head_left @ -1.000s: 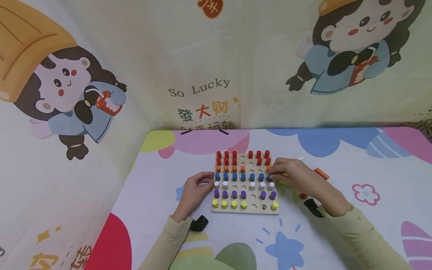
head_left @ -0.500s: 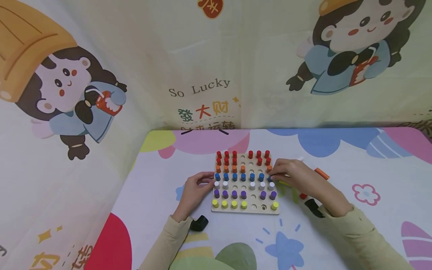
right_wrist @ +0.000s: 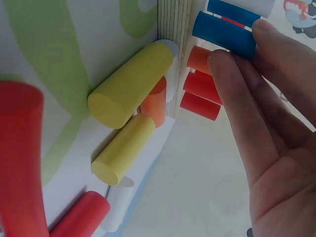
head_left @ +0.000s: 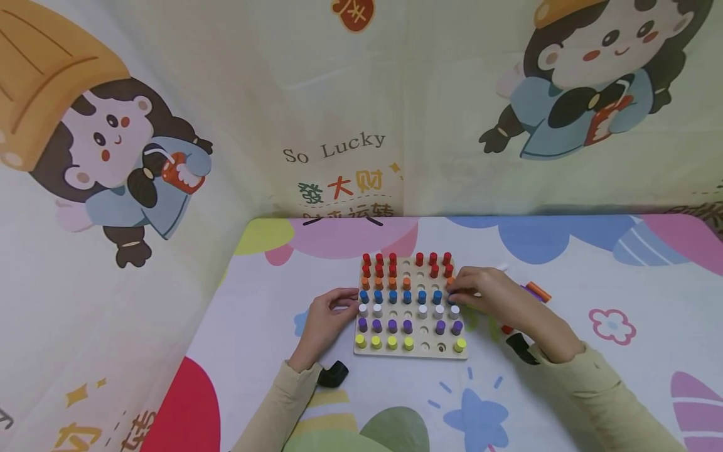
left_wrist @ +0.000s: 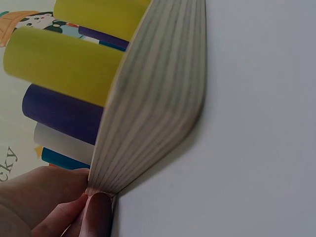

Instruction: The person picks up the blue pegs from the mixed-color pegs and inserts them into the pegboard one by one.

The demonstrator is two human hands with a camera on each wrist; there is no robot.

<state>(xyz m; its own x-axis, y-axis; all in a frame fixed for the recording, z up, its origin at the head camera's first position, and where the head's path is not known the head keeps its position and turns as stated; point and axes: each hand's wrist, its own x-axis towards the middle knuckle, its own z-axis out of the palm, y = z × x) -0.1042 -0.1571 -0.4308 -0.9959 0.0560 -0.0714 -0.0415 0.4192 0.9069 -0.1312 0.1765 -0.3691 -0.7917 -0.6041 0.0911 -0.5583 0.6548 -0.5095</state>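
Resting on the worktop at lower centre, the pegboard carries rows of pegs, yellow nearest, then purple, white, blue, orange, red. Left hand sits at the board's left edge, fingertips pinching its corner in the wrist view. Right hand is at the right edge, fingers pinching a blue peg in the blue row. Loose pegs lie just right of the board.

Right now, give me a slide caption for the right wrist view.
Right hand pinches a blue peg on the wooden board; yellow pegs lie loose beside it.
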